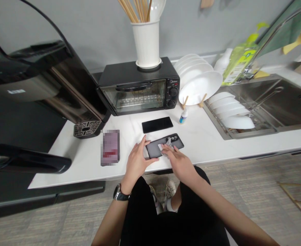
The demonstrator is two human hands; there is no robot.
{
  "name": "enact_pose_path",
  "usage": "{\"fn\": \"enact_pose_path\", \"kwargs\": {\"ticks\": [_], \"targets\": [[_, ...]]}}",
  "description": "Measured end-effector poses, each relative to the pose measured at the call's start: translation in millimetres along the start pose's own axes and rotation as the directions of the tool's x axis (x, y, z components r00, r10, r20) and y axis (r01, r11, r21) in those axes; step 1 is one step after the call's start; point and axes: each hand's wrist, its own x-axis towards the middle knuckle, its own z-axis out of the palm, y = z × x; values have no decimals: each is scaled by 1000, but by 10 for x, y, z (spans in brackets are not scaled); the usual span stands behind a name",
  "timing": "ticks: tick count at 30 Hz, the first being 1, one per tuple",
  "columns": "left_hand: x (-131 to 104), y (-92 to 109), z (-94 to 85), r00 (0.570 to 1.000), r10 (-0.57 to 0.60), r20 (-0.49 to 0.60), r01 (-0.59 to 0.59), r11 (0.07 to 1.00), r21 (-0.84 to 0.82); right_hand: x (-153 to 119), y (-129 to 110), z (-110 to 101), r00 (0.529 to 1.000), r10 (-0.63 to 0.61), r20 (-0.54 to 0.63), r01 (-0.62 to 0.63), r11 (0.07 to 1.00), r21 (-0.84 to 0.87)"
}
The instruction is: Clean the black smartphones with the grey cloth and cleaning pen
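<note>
A dark grey smartphone [154, 147] lies back side up near the counter's front edge, its camera lenses toward the right end. My left hand [137, 158] grips its left end, thumb on the near edge and fingers on the far edge. With bent fingers, my right hand [180, 164] presses a small crumpled pale wipe [168, 142] onto the phone's back, close to the lenses. Just behind lies a second phone-like black slab [157, 125], glossy side up. A small white bottle with a blue label [183, 117] stands behind the phone's right end.
A blurred-out purplish rectangular item [110, 147] lies left on the white counter [89, 160]. Behind stand a toaster oven [140, 92] bearing a white utensil holder [147, 42], and racked plates [200, 87]. The sink [288, 102] with bowls is right; a dark drinks machine [76, 92] is left.
</note>
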Motion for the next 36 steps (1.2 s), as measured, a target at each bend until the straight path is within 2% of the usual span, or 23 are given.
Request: {"fn": "enact_pose_path", "kwargs": {"ticks": [2,5,8,11,14,17,20,23,28,33,36], "targets": [[9,5,-3,1000,-14,5,14,1000,7,-68,173,-65,996,56,-67,-61,996,-66],[20,22,-16,999,-30,21,30,1000,6,-51,376,-136,982,117,-151,-129,989,-69],[23,32,-25,999,-23,23,23,1000,1,103,504,-199,962,173,-211,-187,981,-44],[24,34,-30,1000,-12,20,12,1000,-1,334,517,-215,940,217,-263,-239,970,-52],[30,34,-33,1000,-9,25,9,1000,-1,556,346,-98,948,192,-252,-203,979,-21],[32,24,-24,1000,-7,23,7,1000,20,707,26,138,975,113,-189,-95,990,100],[22,0,-1,1000,-13,5,13,999,39,745,-260,331,989,59,-133,-26,971,239],[9,-14,8,1000,-13,11,13,1000,16,661,-355,350,988,85,-131,-49,966,254],[18,13,-20,999,-2,38,3,1000,-17,389,-178,140,982,114,-152,-83,977,195],[46,37,-40,999,-30,32,30,1000,-1,166,174,-122,979,148,-137,-124,977,171],[58,50,-44,999,-22,36,22,1000,-5,113,393,-263,956,221,-195,-197,971,136]]}}
